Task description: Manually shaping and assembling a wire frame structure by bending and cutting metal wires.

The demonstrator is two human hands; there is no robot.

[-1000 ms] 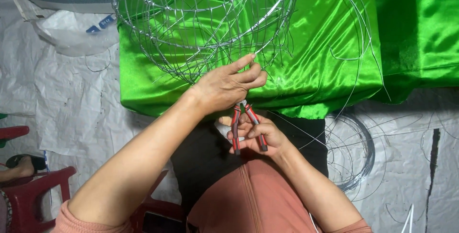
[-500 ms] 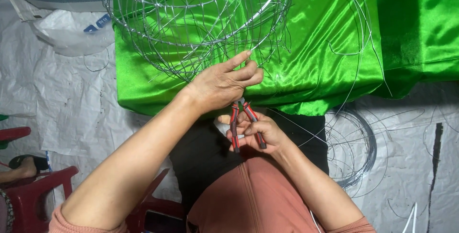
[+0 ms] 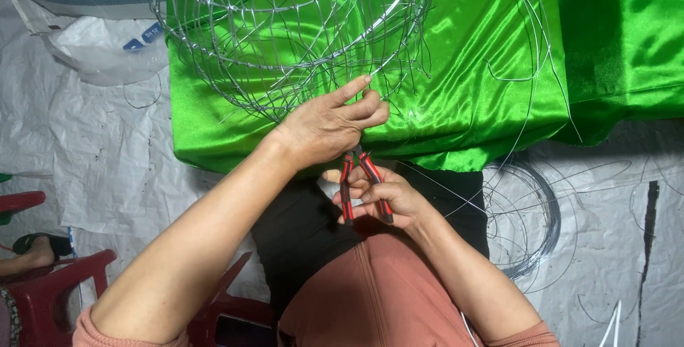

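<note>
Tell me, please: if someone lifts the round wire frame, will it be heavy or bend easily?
The wire frame is probably light, being thin open mesh. It likely flexes, since loose strands curve freely. Its round shape may roll off the green cloth. The left hand steadies it.

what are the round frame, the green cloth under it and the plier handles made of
Round frame: thin bare metal wire, silvery, by its bright glints. Green cloth: looks like satin, smooth and glossy, with soft highlights along the folds. Plier handles in the right hand: red and black grips, likely rubber or plastic over metal; the look leaves it open.
</note>
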